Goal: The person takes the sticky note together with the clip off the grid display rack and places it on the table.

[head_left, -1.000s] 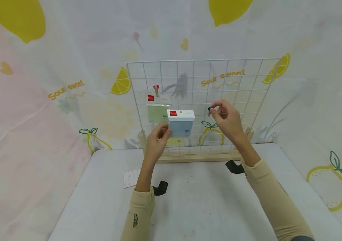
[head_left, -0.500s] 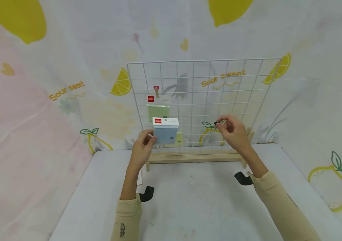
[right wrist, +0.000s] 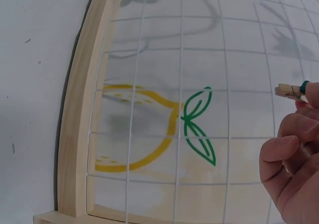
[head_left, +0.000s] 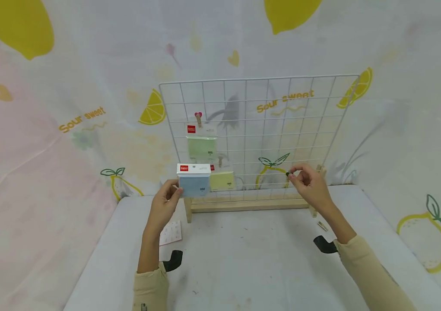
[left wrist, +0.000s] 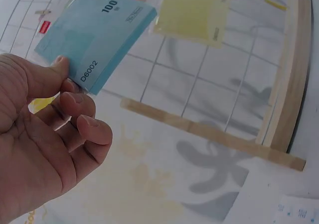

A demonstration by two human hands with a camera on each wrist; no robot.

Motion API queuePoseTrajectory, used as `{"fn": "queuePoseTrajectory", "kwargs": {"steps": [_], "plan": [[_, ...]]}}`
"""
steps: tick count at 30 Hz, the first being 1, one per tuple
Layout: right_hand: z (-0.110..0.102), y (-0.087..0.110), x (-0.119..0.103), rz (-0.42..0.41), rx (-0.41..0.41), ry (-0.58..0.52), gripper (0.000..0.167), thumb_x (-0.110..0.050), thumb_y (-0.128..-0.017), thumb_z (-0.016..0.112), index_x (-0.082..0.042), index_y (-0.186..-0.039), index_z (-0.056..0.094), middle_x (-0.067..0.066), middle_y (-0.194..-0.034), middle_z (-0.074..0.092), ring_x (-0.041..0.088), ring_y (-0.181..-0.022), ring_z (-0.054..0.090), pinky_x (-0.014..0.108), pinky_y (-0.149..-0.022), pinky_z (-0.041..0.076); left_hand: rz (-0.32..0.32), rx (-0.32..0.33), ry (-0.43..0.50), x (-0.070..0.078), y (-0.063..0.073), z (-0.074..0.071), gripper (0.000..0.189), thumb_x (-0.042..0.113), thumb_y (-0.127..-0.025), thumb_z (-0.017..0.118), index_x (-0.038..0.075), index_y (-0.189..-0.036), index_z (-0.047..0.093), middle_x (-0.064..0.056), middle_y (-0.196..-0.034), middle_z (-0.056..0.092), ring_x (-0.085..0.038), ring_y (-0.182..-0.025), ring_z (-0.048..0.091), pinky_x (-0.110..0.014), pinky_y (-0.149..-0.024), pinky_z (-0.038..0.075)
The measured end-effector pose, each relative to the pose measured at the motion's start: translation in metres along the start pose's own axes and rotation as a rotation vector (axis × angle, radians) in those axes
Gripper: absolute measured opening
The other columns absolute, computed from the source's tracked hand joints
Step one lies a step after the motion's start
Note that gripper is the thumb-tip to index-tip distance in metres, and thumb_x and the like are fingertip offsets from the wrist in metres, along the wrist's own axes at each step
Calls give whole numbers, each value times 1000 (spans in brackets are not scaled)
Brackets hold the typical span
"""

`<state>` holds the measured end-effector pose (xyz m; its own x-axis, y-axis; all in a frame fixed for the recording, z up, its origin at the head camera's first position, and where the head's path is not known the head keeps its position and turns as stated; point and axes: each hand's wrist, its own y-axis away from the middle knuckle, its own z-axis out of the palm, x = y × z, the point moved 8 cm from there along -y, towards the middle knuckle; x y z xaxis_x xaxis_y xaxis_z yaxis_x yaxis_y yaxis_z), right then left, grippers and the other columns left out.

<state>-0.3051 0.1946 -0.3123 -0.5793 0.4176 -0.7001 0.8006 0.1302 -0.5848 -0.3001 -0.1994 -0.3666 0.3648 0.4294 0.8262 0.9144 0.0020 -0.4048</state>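
My left hand (head_left: pixel 163 205) pinches a pack of blue sticky notes (head_left: pixel 194 185) by its lower left corner, in front of the white wire grid (head_left: pixel 267 138). The left wrist view shows the thumb on the face of the blue pack (left wrist: pixel 107 35), with the other fingers curled. To the right, my right hand (head_left: pixel 312 185) pinches a small wooden clothespin (right wrist: pixel 289 90) with a dark green end. A green sticky note pack (head_left: pixel 201 148) hangs on the grid beneath a clothespin with a pink heart (head_left: pixel 198 119). Lower hangs a yellow pack (head_left: pixel 222 181), with a clothespin (head_left: pixel 220 161) above it.
The grid stands in a wooden base (head_left: pixel 251 205) at the back of the white table (head_left: pixel 243 263). A printed white card (head_left: pixel 171 233) lies at the left, and another clothespin (head_left: pixel 322 226) lies near my right wrist. Behind hangs a lemon-patterned cloth (head_left: pixel 119 65).
My left hand has moved left and down with the blue pack, uncovering the yellow pack. My right hand has moved right and down, still pinching the clothespin.
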Motion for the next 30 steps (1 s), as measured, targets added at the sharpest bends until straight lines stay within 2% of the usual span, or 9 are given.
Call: {"fn": "queuePoseTrajectory", "kwargs": {"steps": [5, 8, 16, 23, 30], "plan": [[-5, 10, 10, 19, 5, 49, 9, 10, -88, 64, 8, -97, 63, 5, -56, 48, 2, -47, 36, 21, -42, 30, -32, -19, -2, -16, 12, -14, 21, 6, -100, 56, 2, -121, 58, -13, -81, 52, -15, -64, 45, -26, -56, 38], [-8, 15, 19, 19, 5, 65, 10, 11, -88, 64, 8, -97, 62, 5, -55, 48, 2, -47, 36, 21, -43, 31, -45, -28, -27, -25, 19, -24, 23, 7, -101, 56, 3, -123, 57, -12, -81, 51, -13, -61, 45, -25, -53, 38], [-16, 33, 76, 63, 10, 120, 11, 1, -90, 68, -1, -100, 65, -4, -56, 48, 3, -47, 37, 22, -42, 32, -91, -66, -64, -50, 34, -42, 21, 15, -103, 55, 9, -123, 56, -12, -82, 49, -16, -62, 46, -26, -52, 40], [-28, 50, 94, 62, 25, 193, 9, -4, -91, 69, -3, -99, 65, -4, -54, 44, 5, -45, 35, 24, -42, 31, -201, -49, -132, -71, 46, -56, 19, 12, -103, 53, 7, -121, 54, -12, -85, 49, -17, -62, 47, -26, -50, 40], [-35, 65, 111, 110, 18, 242, 10, -5, -90, 71, -3, -98, 66, -5, -55, 43, 6, -46, 36, 26, -44, 32, -308, -118, -184, -94, 58, -58, 16, 13, -103, 53, 7, -118, 54, -11, -88, 49, -16, -63, 46, -26, -51, 40]]}}
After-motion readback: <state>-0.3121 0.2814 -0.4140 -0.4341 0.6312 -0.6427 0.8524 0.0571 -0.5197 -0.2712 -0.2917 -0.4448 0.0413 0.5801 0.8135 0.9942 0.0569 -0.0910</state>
